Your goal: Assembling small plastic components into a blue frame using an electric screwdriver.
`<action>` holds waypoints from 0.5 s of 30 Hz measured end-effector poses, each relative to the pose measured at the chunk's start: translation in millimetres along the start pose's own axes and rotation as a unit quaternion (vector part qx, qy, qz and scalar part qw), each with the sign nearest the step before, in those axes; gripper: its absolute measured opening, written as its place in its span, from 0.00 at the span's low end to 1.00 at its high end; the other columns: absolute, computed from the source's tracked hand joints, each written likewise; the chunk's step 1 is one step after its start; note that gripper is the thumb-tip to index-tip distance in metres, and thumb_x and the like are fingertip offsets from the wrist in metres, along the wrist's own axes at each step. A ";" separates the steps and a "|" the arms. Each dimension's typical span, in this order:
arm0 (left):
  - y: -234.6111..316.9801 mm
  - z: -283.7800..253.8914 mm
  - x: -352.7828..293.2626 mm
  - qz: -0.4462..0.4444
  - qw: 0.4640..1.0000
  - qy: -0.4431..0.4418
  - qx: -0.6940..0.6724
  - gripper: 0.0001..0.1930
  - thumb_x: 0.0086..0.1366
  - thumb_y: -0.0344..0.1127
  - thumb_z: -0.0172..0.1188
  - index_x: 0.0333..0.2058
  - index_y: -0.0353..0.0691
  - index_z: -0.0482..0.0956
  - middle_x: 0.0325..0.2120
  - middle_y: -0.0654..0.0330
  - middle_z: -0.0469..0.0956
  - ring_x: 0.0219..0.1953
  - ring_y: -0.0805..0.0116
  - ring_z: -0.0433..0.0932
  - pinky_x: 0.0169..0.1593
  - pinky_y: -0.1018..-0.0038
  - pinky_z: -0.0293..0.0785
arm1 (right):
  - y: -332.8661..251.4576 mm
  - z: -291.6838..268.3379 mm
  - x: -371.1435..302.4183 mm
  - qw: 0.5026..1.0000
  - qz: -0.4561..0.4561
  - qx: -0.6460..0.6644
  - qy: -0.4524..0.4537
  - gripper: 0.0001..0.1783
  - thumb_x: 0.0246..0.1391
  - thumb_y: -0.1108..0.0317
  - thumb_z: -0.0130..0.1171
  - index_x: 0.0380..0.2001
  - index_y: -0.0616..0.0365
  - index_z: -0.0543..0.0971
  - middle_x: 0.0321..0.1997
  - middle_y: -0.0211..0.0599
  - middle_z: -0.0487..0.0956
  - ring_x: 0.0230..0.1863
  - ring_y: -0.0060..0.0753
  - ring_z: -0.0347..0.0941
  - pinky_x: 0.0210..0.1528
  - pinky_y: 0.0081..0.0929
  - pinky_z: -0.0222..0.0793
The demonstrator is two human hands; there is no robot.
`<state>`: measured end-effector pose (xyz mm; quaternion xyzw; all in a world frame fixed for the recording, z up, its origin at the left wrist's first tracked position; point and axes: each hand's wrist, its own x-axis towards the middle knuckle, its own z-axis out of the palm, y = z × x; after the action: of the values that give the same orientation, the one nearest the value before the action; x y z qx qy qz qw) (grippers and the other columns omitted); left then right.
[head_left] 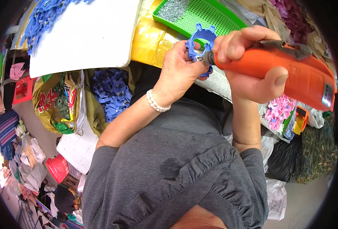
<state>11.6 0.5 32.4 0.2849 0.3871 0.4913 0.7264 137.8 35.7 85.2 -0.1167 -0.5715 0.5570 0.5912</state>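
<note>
A blue plastic ring with small lugs (204, 32) is pinched in the fingers of my left hand (176, 74), which has a white beaded bracelet (156, 102) at its wrist. My right hand (247, 78) is wrapped round an orange electric screwdriver (291, 70), with the thumb along its near side. The dark nose of the screwdriver (209, 58) points left and meets the ring's near edge beside my left fingertips. Exactly where the bit touches is hard to make out. Beyond the ring lies a green perforated tray (218, 17) with a heap of small silvery screws (172, 10) at its left end.
At the upper left, a white board (85, 34) carries a pile of blue plastic parts (43, 19). Below it hang a yellow bag (48, 101) and a bag of blue parts (111, 89). Pink parts (279, 110) and a black bag (285, 160) are on the right.
</note>
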 end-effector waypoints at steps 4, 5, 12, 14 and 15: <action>-6.4 0.7 -2.4 0.019 1.000 0.024 -0.007 0.16 0.51 0.21 0.56 0.39 0.36 0.66 0.30 0.60 0.75 0.28 0.74 0.77 0.28 0.78 0.75 | -2.2 8.6 -5.1 0.999 0.036 -0.027 0.013 0.36 0.47 0.36 0.50 0.41 0.62 0.69 0.26 0.35 0.70 0.26 0.33 0.66 0.32 0.35 0.63; -7.8 -0.2 -4.0 0.023 0.999 0.030 0.003 0.16 0.53 0.22 0.55 0.41 0.37 0.68 0.32 0.62 0.76 0.30 0.74 0.77 0.29 0.79 0.74 | -2.6 12.1 -7.6 0.996 0.070 -0.052 0.032 0.35 0.47 0.36 0.50 0.41 0.62 0.69 0.26 0.36 0.70 0.26 0.33 0.66 0.33 0.35 0.63; -3.6 -6.2 -4.8 0.042 0.996 0.012 0.071 0.17 0.51 0.24 0.59 0.40 0.35 0.67 0.26 0.60 0.74 0.27 0.73 0.77 0.27 0.79 0.74 | 2.3 -7.4 -1.3 0.997 -0.004 0.048 -0.067 0.39 0.48 0.36 0.50 0.48 0.63 0.66 0.32 0.39 0.72 0.29 0.35 0.68 0.35 0.37 0.65; -3.2 -11.4 -5.2 0.037 0.998 -0.015 0.041 0.17 0.50 0.22 0.57 0.40 0.34 0.66 0.27 0.59 0.74 0.26 0.72 0.77 0.26 0.79 0.74 | -10.0 -8.3 2.4 0.995 0.004 0.044 -0.087 0.48 0.41 0.26 0.49 0.50 0.59 0.67 0.31 0.33 0.71 0.31 0.32 0.67 0.36 0.35 0.62; -2.5 -17.9 -7.2 0.031 0.999 -0.024 0.030 0.17 0.50 0.22 0.57 0.40 0.34 0.65 0.27 0.59 0.74 0.26 0.72 0.77 0.26 0.78 0.74 | -15.1 -13.4 4.7 0.995 0.003 0.047 -0.091 0.49 0.39 0.25 0.49 0.50 0.59 0.67 0.31 0.32 0.71 0.31 0.31 0.66 0.37 0.34 0.61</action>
<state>-3.8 -6.5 22.8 0.3295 0.3753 0.4948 0.7112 155.3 40.8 95.2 -0.0397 -0.5956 0.5936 0.5398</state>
